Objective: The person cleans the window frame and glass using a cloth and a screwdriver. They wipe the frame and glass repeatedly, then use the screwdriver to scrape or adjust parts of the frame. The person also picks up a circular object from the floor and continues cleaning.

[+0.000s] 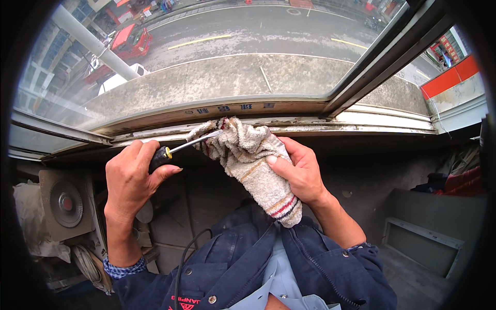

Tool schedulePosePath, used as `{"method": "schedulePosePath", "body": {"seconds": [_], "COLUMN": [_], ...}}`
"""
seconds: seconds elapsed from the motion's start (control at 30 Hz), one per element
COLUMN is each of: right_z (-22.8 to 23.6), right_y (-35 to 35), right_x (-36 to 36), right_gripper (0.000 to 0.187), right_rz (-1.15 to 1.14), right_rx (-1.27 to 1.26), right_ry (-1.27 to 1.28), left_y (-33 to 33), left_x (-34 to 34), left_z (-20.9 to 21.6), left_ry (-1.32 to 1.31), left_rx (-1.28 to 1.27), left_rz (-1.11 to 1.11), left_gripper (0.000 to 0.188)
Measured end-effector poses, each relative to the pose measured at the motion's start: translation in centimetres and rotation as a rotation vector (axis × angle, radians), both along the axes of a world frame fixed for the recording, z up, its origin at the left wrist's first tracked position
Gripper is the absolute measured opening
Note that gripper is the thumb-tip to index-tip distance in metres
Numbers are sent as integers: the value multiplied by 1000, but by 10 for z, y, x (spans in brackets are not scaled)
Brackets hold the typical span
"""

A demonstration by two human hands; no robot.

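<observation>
a: where do we find the rag [253, 173] from our hands?
b: between them, nearer our right hand [302, 173], which is on it; our left hand [132, 178] stands apart, off to the left. its long axis slants from the window frame [294, 107] at upper left down to our jacket [222, 263] at lower right.
a: and the screwdriver [196, 141]?
b: it bridges that gap. we see its shaft point right and slightly up, across the long axis of the rag, with the tip at the bunched upper folds. whether the tip presses in or only lies against them, we cannot tell.
a: how do our hands stand?
b: the left fingers curl round the dark handle [159, 159], the thumb stretched out below it. the right hand pinches the rag's edge, thumb on top; the fingers behind are mostly hidden from us.
a: how does the rag look to us?
b: rough, looped and dingy cream, crumpled and soiled at the upper end, smoother lower down, with gold, red and dark stripes near the bottom. we judge it soft enough to give under the shaft.
</observation>
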State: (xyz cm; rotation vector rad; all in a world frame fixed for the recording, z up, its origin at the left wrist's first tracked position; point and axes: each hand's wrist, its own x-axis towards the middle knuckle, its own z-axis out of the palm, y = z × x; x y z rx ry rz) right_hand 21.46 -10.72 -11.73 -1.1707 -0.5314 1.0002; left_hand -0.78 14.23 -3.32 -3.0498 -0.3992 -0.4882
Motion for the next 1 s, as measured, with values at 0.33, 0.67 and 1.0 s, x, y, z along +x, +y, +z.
{"method": "schedulePosePath", "body": {"seconds": [0.33, 0.67, 1.0], "right_z": [-8, -18, -20], "right_y": [-1, -1, -20], "right_x": [-6, 2, 21], "right_gripper": [38, 35, 29], "right_rz": [-68, -42, -68], "right_rx": [-4, -9, -23], "right_ry": [11, -24, -70], "left_y": [14, 30, 2], "left_x": [2, 2, 78], "left_z": [1, 3, -21], "left_ry": [-24, -24, 14], "left_rx": [-107, -117, -113], "left_rz": [-24, -130, -331], "left_gripper": [56, 39, 34]}}
